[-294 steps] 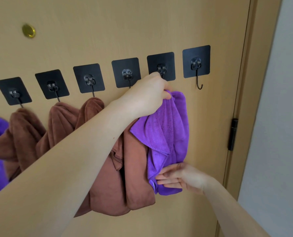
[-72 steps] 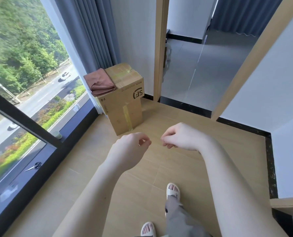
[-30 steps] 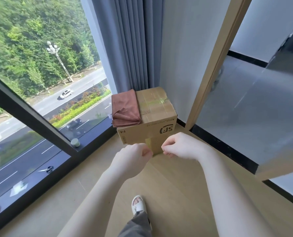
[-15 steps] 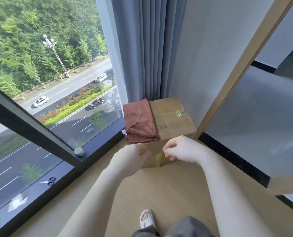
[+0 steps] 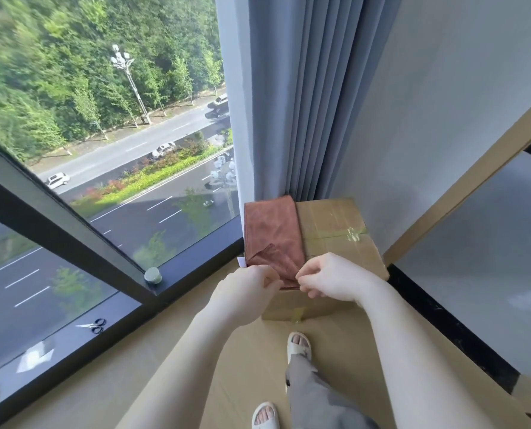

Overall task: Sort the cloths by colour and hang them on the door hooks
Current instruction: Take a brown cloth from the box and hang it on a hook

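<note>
White slipper (image 5: pixel 299 343) on floor. Left hand (image 5: pixel 245 292): fingers curled at near edge of folded brown terry cloth (image 5: pixel 273 233), hold unclear. Right hand (image 5: pixel 335 280): pinches same edge. Cloth lies on left half of taped cardboard box (image 5: pixel 335 230); grey pleated curtain (image 5: pixel 289 103) behind.

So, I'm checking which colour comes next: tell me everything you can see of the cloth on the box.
The brown cloth looks like soft terry, folded flat into a rectangle atop the left half of the cardboard box, one near corner flipped over. Left hand and right hand meet its near edge; grip unclear.
</note>
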`<act>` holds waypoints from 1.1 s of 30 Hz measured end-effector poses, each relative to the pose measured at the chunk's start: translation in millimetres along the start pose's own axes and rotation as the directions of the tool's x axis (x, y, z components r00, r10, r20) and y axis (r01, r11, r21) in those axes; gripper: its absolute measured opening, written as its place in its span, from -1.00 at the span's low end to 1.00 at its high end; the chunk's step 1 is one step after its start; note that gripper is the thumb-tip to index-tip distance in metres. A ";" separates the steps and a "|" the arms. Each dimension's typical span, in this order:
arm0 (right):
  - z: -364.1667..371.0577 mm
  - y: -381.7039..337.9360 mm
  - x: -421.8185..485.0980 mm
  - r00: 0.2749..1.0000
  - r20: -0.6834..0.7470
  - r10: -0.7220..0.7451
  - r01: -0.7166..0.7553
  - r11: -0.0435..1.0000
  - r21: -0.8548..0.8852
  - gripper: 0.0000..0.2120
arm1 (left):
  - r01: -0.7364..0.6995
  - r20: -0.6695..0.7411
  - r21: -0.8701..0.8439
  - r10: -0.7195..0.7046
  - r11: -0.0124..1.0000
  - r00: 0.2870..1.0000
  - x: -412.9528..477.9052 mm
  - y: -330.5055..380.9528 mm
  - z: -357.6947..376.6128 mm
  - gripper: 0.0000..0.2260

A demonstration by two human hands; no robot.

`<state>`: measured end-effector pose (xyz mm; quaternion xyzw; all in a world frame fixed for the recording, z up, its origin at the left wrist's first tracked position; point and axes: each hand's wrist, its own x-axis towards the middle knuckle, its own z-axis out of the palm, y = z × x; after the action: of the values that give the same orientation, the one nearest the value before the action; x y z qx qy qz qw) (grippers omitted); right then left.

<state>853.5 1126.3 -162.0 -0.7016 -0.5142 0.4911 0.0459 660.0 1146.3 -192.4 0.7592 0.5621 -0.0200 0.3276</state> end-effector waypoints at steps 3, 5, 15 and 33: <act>-17.7 -3.9 29.5 1.000 0.018 -0.009 0.009 1.000 0.003 -0.80 | 0.014 0.007 -0.066 -0.014 0.998 1.000 27.2 0.2 -5.6 -0.80; -30.9 -5.4 49.7 1.000 0.013 -0.014 0.014 1.000 0.004 -0.80 | 0.034 0.027 -0.114 -0.032 0.993 0.999 47.8 -1.7 -8.8 -0.79; -88.0 0.3 168.9 0.998 0.007 -0.057 0.058 0.994 -0.093 -0.78 | 0.194 0.017 -0.112 -0.193 0.975 0.981 172.7 1.2 -19.2 -0.77; -103.8 3.7 383.0 0.998 0.042 0.040 -0.018 0.900 -0.435 -0.45 | 0.348 0.130 0.035 -0.349 0.937 0.928 355.8 -85.9 -9.2 -0.63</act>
<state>928.1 1464.0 -356.7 -0.6893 -0.6012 0.3821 -0.1318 713.1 1463.2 -367.9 0.6462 0.6645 -0.1319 0.3514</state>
